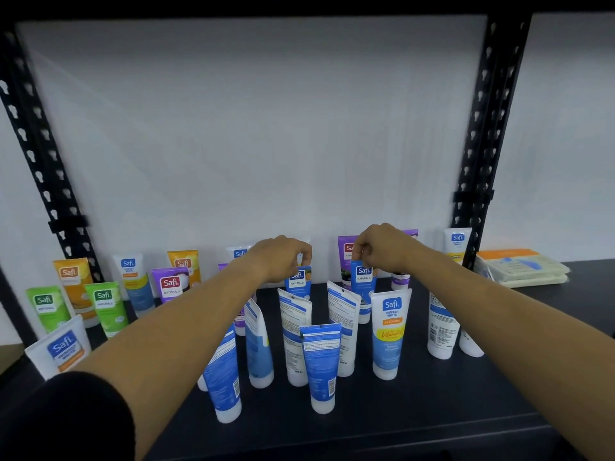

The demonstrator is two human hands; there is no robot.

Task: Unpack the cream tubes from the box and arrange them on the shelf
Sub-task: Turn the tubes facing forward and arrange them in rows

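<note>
Many cream tubes stand cap-down on the dark shelf [432, 410]. Both my arms reach to the back row. My left hand [283, 257] pinches the top edge of a blue Naturals tube [298, 283]. My right hand [379, 249] pinches the top edge of a second blue Naturals tube [363, 281]. Both tubes stand upright on the shelf. In front of them stand several blue-and-white tubes, among them one with its back label toward me [321, 364] and a Perfect White tube [389, 331]. No box is in view.
Green [104, 307], orange [75, 287] and purple [171, 284] tubes stand at the left. Black slotted uprights [479, 144] frame the shelf against a white wall. A stack of flat packets [522, 267] lies at the far right. The front strip of the shelf is bare.
</note>
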